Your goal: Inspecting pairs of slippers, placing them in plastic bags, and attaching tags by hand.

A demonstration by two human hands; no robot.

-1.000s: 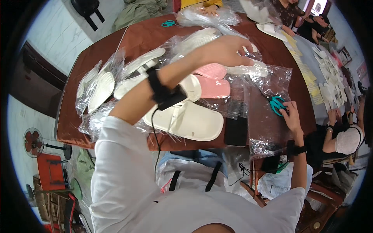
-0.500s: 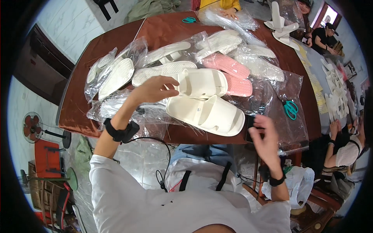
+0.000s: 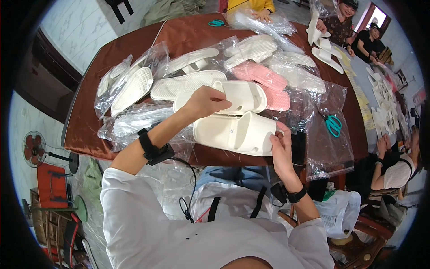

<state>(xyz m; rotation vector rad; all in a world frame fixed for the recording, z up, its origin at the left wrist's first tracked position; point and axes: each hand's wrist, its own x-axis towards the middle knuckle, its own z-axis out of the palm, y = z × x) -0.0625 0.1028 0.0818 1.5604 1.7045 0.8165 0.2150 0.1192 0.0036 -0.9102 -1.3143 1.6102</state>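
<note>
The left hand is closed over the near edge of a white slipper, fingers curled on its strap end, and that slipper lies just inside the table's near edge, a little toward the right corner. The right hand pinches the toe end of a second white slipper between thumb and fingers; this one lies directly in front of the first, touching it, at the very near edge of the brown table. Both wrists carry black bands with a cable running from the left one. Just behind the held pair lie two pink slippers, wrapped in clear plastic, and to their left several more white slippers in bags spread toward the table's left edge. A pile of clear plastic bags sits at the near left, under the left forearm. To the right of the right hand a flat clear bag hangs over the near right edge, with teal scissors lying on it. A second pair of teal scissors lies at the far edge. Other people sit at the far side and along the right side, with more white slippers near the far right corner.
</note>
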